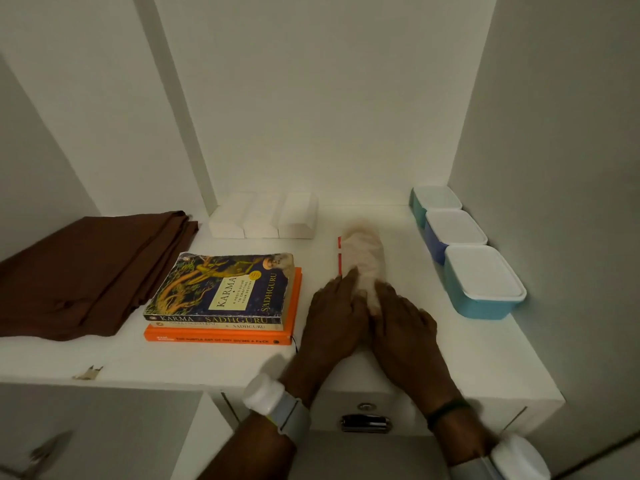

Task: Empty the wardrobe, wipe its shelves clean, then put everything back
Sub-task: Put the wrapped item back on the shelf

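A pale, cream-coloured soft bundle (363, 252) with a red-and-white strip along its left edge lies on the white wardrobe shelf (214, 362). My left hand (334, 317) and my right hand (403, 327) lie flat side by side on the shelf, fingertips touching the bundle's near end. Left of them is a stack of three books (225, 299), the "Karma" book on top and an orange one at the bottom. A folded brown cloth (86, 271) lies at the far left.
Three white boxes (265, 216) stand in a row against the back wall. Three lidded tubs (474, 258), teal and blue, line the right wall. A drawer with a metal handle (365, 422) sits under the shelf. A small torn scrap (88, 372) lies near the front edge.
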The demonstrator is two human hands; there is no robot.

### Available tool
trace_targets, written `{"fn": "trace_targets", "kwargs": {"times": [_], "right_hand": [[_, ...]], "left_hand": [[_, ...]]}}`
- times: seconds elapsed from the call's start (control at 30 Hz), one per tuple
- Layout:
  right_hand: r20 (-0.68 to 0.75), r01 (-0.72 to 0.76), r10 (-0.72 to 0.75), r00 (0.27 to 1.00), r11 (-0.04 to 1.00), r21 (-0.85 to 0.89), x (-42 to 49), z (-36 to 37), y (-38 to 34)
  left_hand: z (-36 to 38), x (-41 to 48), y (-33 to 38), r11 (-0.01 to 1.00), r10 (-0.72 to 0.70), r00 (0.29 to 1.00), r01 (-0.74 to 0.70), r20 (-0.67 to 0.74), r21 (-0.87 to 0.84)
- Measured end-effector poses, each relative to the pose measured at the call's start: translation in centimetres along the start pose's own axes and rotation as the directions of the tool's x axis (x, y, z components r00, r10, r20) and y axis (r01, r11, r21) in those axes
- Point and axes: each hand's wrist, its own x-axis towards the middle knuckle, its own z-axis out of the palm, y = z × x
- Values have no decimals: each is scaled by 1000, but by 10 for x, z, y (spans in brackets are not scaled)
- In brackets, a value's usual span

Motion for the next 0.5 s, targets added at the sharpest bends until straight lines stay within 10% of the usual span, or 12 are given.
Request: {"fn": "trace_targets", "kwargs": {"times": [0.3,0.5], "right_hand": [[-88,-87,93,992,994,70,-38,-13,-5],[-253,-106,73,965,987,-117,-153,27,-9]], "left_hand": [[-9,-38,-1,983,-38,995,22,-87,-181],[-12,-133,-32,955,238,965,-211,-114,206]]}}
